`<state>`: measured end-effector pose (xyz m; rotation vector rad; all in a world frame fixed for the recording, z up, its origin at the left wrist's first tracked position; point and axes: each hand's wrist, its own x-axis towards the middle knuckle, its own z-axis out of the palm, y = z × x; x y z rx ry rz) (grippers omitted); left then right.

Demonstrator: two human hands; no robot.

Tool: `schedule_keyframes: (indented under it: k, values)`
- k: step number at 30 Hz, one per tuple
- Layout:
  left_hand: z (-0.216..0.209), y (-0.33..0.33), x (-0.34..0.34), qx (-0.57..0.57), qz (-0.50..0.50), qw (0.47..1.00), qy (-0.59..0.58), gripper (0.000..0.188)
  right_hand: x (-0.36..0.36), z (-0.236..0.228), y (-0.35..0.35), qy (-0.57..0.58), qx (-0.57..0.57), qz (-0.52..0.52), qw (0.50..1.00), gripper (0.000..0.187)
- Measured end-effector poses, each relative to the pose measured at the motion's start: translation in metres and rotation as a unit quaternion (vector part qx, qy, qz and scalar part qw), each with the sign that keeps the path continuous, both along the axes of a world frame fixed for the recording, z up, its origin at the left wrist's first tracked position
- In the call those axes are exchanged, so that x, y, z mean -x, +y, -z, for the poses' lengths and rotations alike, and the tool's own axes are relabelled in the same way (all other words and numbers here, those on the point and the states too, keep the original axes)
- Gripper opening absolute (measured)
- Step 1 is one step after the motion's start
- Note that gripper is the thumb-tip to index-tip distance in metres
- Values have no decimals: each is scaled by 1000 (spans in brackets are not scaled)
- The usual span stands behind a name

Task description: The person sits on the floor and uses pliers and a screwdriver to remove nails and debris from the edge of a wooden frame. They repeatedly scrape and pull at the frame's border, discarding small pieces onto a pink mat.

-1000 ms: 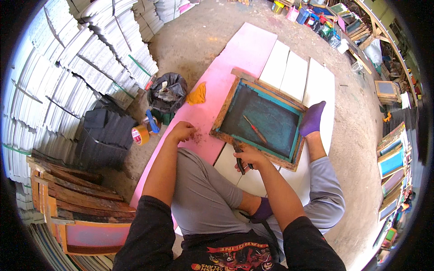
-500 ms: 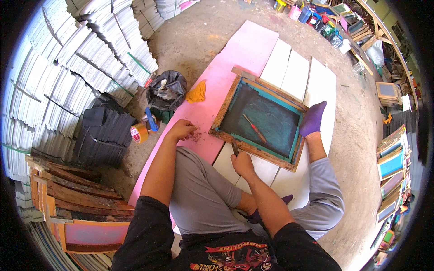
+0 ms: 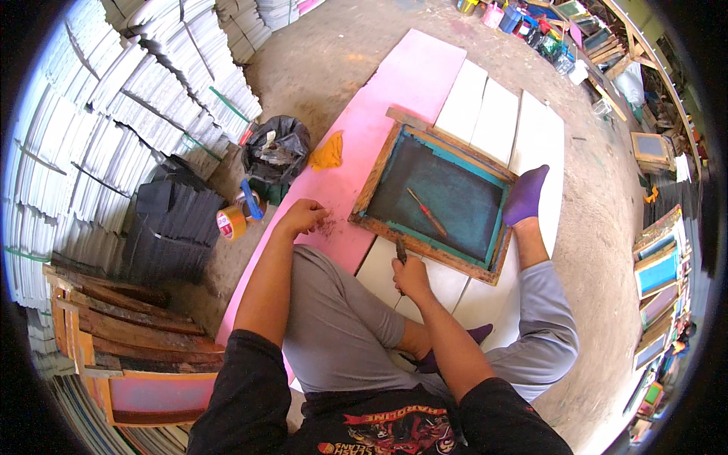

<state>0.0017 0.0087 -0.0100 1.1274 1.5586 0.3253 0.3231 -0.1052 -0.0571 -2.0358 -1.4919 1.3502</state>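
Note:
A wooden-framed printing screen (image 3: 447, 243) with dark teal mesh lies before me. On its mesh rests a thin screwdriver-like tool (image 3: 430, 216) with a red handle and a metal shaft. My right hand (image 3: 412, 276) is wrapped round a slim dark hand tool (image 3: 402, 250), whose kind I cannot make out. Its tip points up beside the frame's near edge. Over the pink sheet (image 3: 345, 189), my left hand (image 3: 305, 217) has its fingers pinched together. Whatever they hold, if anything, is hidden. Small dark crumbs (image 3: 326, 227) are scattered by those fingertips.
An orange cloth (image 3: 327, 152) and a black plastic bag (image 3: 276, 148) are beyond my left hand. Tape rolls (image 3: 231, 223) stand left of the sheet. White panels (image 3: 538, 140) lie under the screen; my purple-socked foot (image 3: 526, 196) touches its right side. Paper stacks (image 3: 114, 114) rise at left.
My right hand and its dark tool have drawn back slightly from the screen's near edge. My left hand remains pinched in nearly the same place; the view has shifted a little.

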Motion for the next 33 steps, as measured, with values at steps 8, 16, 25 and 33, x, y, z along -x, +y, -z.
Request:
schedule_keyframes:
  k: [8, 16, 25, 33]
  values:
    - [0, 1, 0, 2, 0, 1000, -15, 37, -9, -51, 3, 83, 74, 13, 994, 30]
    - [-1, -1, 2, 7, -4, 1000, -10, 36, -3, -66, 27, 172, 162, 13, 971, 31]
    - [3, 1, 3, 42, 21, 998, -42, 36, 65, -75, 53, 208, 159, -127, 957, 28]
    - [11, -4, 8, 112, 78, 988, -77, 27, 114, -54, 74, 234, 139, -202, 941, 15]
